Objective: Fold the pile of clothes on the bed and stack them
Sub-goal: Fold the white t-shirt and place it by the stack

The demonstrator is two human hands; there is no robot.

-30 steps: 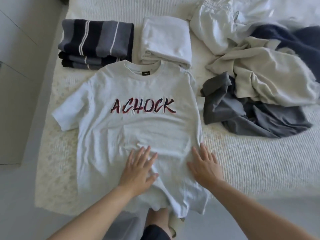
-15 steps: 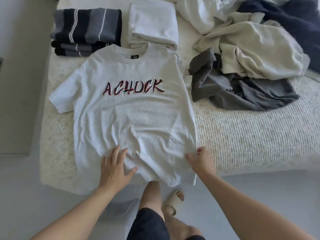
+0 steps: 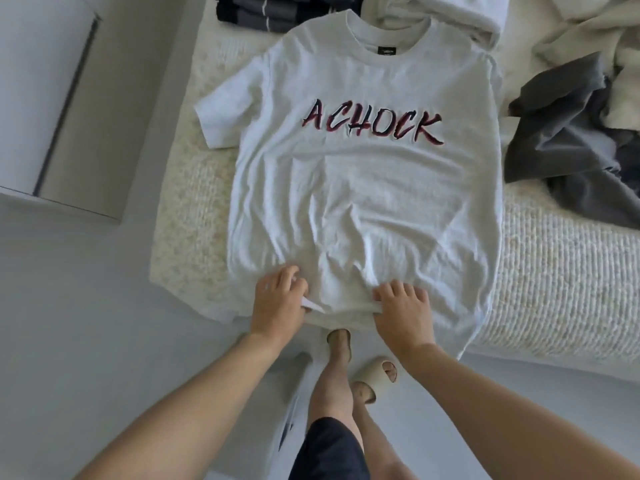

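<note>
At the bed's near edge: white T-shirt (image 3: 363, 188) lies face up, print showing, hem hanging over the side. Left hand (image 3: 277, 303) pinches the hem, fingers curled on the fabric; right hand (image 3: 403, 311) does likewise, both close together near mid-hem. Likely a hold for turning the shirt over or beginning a fold. Striped folded stack (image 3: 277, 10) sits beyond the collar, cut off by the frame top. Unfolded pile (image 3: 571, 133) lies right, partly out of view. Thumbs hidden under cloth.
</note>
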